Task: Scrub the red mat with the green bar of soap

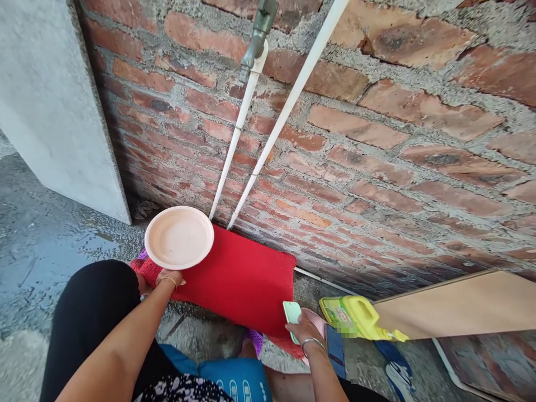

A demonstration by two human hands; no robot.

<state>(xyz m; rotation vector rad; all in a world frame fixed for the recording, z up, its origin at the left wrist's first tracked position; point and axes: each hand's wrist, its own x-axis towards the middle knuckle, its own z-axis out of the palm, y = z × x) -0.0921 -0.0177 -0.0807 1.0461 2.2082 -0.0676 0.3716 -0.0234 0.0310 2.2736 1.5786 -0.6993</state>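
My left hand [170, 277] is at the near edge of a red plush mat [247, 273], just below the rim of a pale pink basin [180, 237]. The basin hides most of its fingers, so I cannot tell whether they grip the basin or the mat. No water is plain to see in the basin, only a few dark specks. My right hand [307, 330] is closed round a light green flat plastic piece [292, 312] with a rounded end, at the mat's right end. Its underside is hidden.
A yellow detergent jug [355, 317] lies on its side by a tan board [460, 304]. A pink container [316, 321] is partly behind my right hand. White pipes [288, 109] and a tap [258, 42] run up the brick wall [377, 184]. Wet concrete [84, 245] lies left.
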